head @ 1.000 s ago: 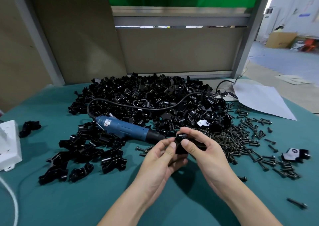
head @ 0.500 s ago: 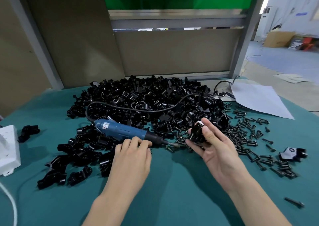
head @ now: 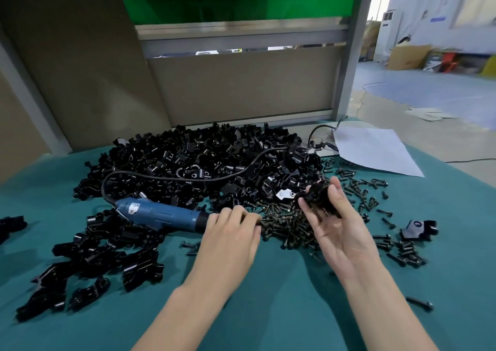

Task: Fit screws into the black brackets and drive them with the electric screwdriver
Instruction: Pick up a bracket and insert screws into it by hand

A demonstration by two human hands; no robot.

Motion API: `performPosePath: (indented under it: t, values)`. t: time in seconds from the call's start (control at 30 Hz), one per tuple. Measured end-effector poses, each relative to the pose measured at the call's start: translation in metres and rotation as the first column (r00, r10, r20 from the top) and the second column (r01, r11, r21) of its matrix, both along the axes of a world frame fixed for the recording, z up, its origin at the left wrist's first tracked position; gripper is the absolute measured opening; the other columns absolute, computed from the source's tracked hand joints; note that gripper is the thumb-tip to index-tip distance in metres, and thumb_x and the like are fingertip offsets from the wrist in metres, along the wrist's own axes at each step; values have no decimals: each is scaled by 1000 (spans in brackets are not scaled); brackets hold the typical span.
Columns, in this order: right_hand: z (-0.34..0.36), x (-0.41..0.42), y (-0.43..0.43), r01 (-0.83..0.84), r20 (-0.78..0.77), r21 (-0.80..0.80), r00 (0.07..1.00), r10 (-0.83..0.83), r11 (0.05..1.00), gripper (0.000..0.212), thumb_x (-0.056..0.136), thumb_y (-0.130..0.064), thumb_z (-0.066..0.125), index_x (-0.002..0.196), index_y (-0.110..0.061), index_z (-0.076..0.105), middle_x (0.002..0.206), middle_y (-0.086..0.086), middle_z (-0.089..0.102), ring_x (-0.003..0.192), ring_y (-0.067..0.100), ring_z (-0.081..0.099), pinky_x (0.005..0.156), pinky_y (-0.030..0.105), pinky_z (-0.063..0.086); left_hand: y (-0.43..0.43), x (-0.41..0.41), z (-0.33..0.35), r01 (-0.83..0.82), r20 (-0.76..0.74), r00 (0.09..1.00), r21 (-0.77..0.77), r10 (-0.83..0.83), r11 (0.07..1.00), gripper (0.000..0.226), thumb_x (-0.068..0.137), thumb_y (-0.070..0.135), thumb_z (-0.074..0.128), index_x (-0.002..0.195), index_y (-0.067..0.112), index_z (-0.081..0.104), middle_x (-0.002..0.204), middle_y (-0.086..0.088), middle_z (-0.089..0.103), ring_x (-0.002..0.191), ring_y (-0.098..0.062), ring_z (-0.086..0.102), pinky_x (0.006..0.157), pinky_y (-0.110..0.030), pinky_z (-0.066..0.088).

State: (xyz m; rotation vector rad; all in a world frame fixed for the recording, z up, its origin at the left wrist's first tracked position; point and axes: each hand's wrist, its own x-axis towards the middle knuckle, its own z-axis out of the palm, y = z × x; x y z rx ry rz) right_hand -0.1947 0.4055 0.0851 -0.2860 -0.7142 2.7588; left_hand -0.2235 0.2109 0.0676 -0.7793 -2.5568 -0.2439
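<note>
My right hand [head: 338,224] is turned palm up and grips a black bracket [head: 319,197] between thumb and fingers, above the heap of dark screws [head: 287,222]. My left hand [head: 230,232] lies palm down over the front end of the blue electric screwdriver [head: 158,213], fingers curled at the edge of the screw heap. The screwdriver lies on the green table [head: 268,297], tip hidden under that hand. A large pile of black brackets [head: 198,162] fills the table's middle behind it.
A smaller group of black brackets [head: 94,264] lies at the left front. The screwdriver's black cable [head: 188,179] runs over the pile. A white sheet [head: 373,149] sits at the back right; loose screws [head: 397,246] scatter to the right. A partition wall stands behind.
The left hand let go of the bracket, dropped to the table and slid right to the screwdriver's front end. The right hand carried the bracket up and to the right.
</note>
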Motion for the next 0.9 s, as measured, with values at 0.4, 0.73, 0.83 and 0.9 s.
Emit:
performPosePath:
  t: [0.4, 0.73, 0.83, 0.9]
  values:
    - [-8, -4, 3, -18, -50, -40, 999, 16, 999, 18, 76, -7, 74, 88, -18, 81, 105, 14, 78, 92, 28, 78, 71, 41, 65, 34, -18, 1, 156, 46, 988, -279, -149, 947, 18, 105, 29, 47, 122, 25, 47, 117, 7, 53, 110, -19, 52, 93, -34, 36]
    - [-9, -4, 8, 16, -59, -51, 998, -19, 999, 16, 76, -7, 73, 85, -18, 81, 104, 14, 78, 90, 28, 78, 71, 41, 64, 28, -15, 4, 151, 24, 988, -329, -152, 932, 32, 99, 21, 55, 131, 25, 47, 115, 6, 58, 104, -19, 55, 88, -33, 41]
    - [-9, -5, 13, 43, -69, -91, 996, -49, 995, 15, 77, -7, 74, 79, -20, 82, 104, 15, 77, 88, 27, 78, 71, 41, 64, 29, -4, 9, 110, 8, 994, -222, -111, 969, 19, 103, 29, 42, 119, 25, 53, 110, 6, 52, 98, -17, 52, 86, -32, 43]
    - [-9, -5, 14, 52, -79, -104, 995, -61, 993, 14, 76, -7, 74, 79, -19, 81, 102, 15, 77, 86, 27, 78, 70, 40, 64, 33, 7, 8, 87, 44, 996, -134, -82, 987, 26, 104, 37, 34, 111, 26, 56, 105, 8, 54, 96, -16, 54, 86, -32, 42]
